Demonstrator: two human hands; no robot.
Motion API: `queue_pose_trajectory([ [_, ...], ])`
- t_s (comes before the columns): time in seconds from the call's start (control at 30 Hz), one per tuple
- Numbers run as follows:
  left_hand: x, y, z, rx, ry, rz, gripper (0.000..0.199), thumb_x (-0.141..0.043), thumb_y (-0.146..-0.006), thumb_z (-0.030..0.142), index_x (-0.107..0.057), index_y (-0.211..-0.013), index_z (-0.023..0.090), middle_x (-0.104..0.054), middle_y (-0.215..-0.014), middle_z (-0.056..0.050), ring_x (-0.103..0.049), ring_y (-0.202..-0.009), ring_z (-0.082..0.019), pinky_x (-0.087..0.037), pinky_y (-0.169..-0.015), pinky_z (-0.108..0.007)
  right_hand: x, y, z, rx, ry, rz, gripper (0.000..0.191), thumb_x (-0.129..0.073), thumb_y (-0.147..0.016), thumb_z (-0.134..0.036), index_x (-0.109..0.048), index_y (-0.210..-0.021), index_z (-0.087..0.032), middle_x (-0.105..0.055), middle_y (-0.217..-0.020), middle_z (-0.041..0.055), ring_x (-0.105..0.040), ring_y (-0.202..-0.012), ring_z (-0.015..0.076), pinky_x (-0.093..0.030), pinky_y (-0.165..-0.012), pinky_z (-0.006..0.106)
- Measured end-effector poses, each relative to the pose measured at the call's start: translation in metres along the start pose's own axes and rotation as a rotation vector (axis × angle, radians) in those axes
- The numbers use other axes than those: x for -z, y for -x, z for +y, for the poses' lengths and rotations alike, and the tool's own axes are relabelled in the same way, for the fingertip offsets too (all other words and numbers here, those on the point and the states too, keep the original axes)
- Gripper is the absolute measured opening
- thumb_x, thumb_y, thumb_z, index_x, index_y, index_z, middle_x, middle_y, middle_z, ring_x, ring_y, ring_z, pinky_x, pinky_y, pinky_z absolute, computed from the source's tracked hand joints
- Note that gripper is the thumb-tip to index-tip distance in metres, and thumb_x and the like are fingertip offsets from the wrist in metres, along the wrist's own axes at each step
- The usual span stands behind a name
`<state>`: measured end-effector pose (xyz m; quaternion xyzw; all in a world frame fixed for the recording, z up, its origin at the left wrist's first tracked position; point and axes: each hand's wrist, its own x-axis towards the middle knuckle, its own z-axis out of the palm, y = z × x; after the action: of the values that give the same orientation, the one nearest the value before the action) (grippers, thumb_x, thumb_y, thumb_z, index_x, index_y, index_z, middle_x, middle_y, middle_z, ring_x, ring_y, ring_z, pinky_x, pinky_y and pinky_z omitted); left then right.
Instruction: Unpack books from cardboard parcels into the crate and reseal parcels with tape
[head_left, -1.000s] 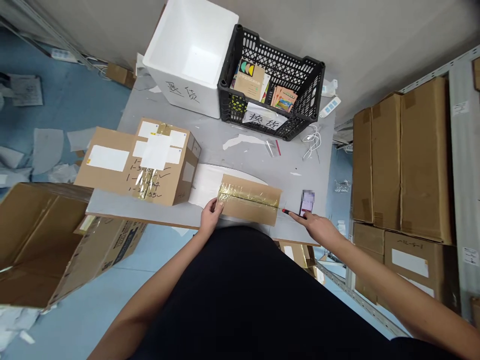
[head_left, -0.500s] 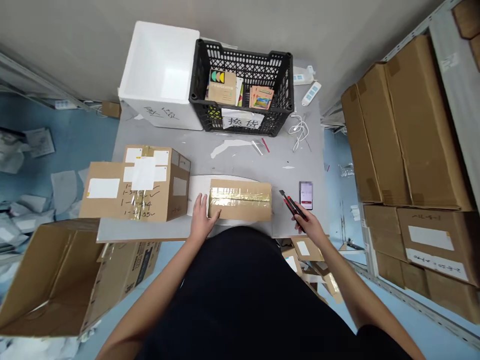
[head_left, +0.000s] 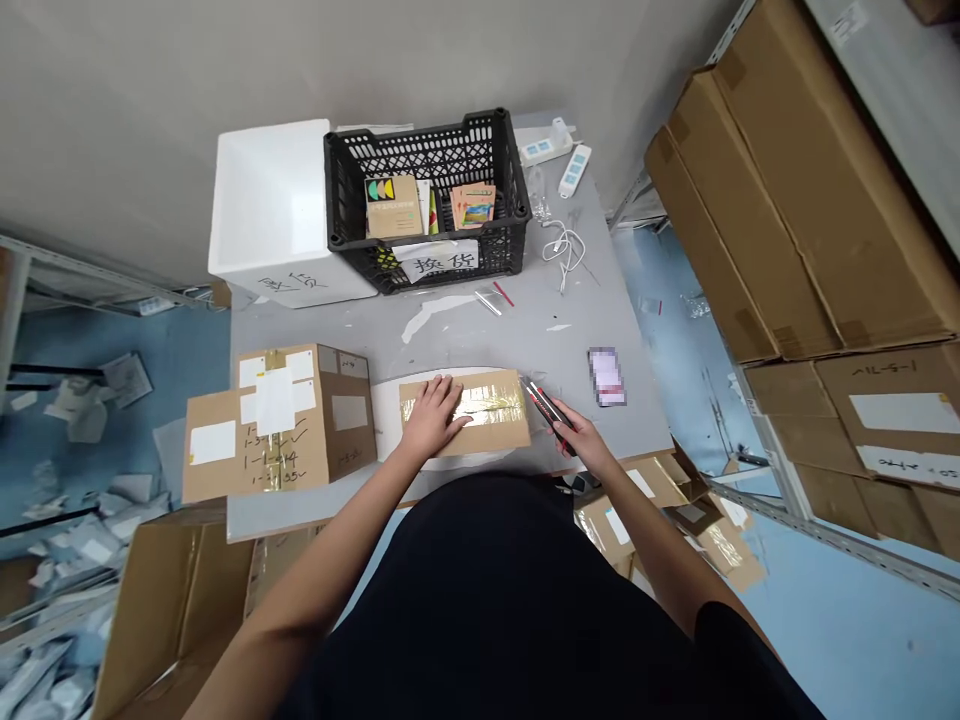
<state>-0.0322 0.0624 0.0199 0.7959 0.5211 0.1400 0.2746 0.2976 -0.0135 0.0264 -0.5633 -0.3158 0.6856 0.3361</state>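
A small cardboard box [head_left: 491, 432] with shiny clear tape along its top lies near the front of the table. My left hand [head_left: 433, 418] rests flat on the left part of its top, fingers stretched out over the tape. In my closed right hand [head_left: 579, 440] is a black and red utility knife [head_left: 550, 408]. Its tip points at the right end of the box; whether it touches the cardboard I cannot tell. A phone [head_left: 607, 377] lies to the right of my right hand.
On the left stands a larger labelled carton [head_left: 346, 445]. A white foam box [head_left: 300, 270] and a black plastic crate [head_left: 517, 245] with booklets stand at the back, near power strips [head_left: 574, 172] and a white cable [head_left: 564, 247]. Stacked cartons [head_left: 810, 210] fill the right side.
My left hand has moved from the box's left edge onto its top. My right hand has brought the utility knife leftward to the box's right end. The view has shifted and turned.
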Motion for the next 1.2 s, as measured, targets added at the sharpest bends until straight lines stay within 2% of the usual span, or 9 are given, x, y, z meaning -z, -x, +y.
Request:
queue_pose_trajectory([
  [0.23,-0.006,0.003,0.001,-0.005,-0.009,0.038,0.058,-0.06,-0.086,0.049,-0.052,-0.138,0.023,-0.04,-0.152,-0.014,-0.024,-0.146,-0.035,-0.011,-0.119,-0.054,0.01,0.006,0.0,-0.049,-0.003,-0.034,0.076,-0.063,-0.083,-0.044,-0.035,-0.151,-0.023,-0.063,-0.082,0.0006,-0.049,-0.048,0.0081,-0.036,-0.037,0.019],
  [0.37,-0.006,0.005,0.001,-0.024,-0.151,0.012,0.058,-0.052,-0.091,0.05,-0.048,-0.141,0.021,-0.039,-0.153,-0.014,-0.024,-0.146,-0.034,-0.016,-0.118,-0.056,0.013,0.008,0.006,-0.069,0.001,-0.031,0.076,-0.064,-0.083,-0.045,-0.036,-0.15,-0.024,-0.064,-0.083,0.0015,-0.048,-0.047,0.0081,-0.036,-0.037,0.019],
  [0.53,-0.003,0.002,0.0,-0.068,-0.289,-0.038,0.062,-0.05,-0.091,0.051,-0.043,-0.144,0.02,-0.038,-0.153,-0.016,-0.025,-0.146,-0.034,-0.02,-0.117,-0.056,0.008,0.0,0.01,-0.021,-0.031,0.02,0.076,-0.064,-0.082,-0.045,-0.037,-0.15,-0.024,-0.064,-0.081,0.0014,-0.048,-0.046,0.0083,-0.035,-0.036,0.019],
  [0.7,-0.003,0.003,-0.003,-0.084,-0.319,-0.045,0.064,-0.051,-0.091,0.052,-0.042,-0.145,0.019,-0.037,-0.153,-0.016,-0.025,-0.146,-0.034,-0.019,-0.118,-0.055,0.004,-0.004,0.005,-0.007,-0.023,0.011,0.074,-0.063,-0.083,-0.044,-0.037,-0.15,-0.024,-0.063,-0.08,0.0011,-0.049,-0.047,0.0086,-0.036,-0.036,0.02],
  [1.0,-0.005,0.003,-0.005,-0.098,-0.34,-0.055,0.066,-0.05,-0.091,0.054,-0.04,-0.146,0.018,-0.033,-0.156,-0.016,-0.023,-0.147,-0.034,-0.019,-0.118,-0.055,0.016,0.007,0.005,-0.059,0.012,-0.037,0.076,-0.063,-0.084,-0.044,-0.036,-0.151,-0.023,-0.065,-0.082,0.0027,-0.048,-0.046,0.0083,-0.035,-0.036,0.019],
  [1.2,-0.005,0.003,-0.005,-0.095,-0.342,-0.057,0.066,-0.049,-0.091,0.055,-0.04,-0.146,0.019,-0.034,-0.155,-0.016,-0.023,-0.147,-0.035,-0.02,-0.117,-0.056,0.014,0.01,0.005,-0.064,0.02,-0.009,0.075,-0.063,-0.083,-0.045,-0.037,-0.151,-0.022,-0.065,-0.081,0.003,-0.048,-0.046,0.0085,-0.035,-0.036,0.019],
])
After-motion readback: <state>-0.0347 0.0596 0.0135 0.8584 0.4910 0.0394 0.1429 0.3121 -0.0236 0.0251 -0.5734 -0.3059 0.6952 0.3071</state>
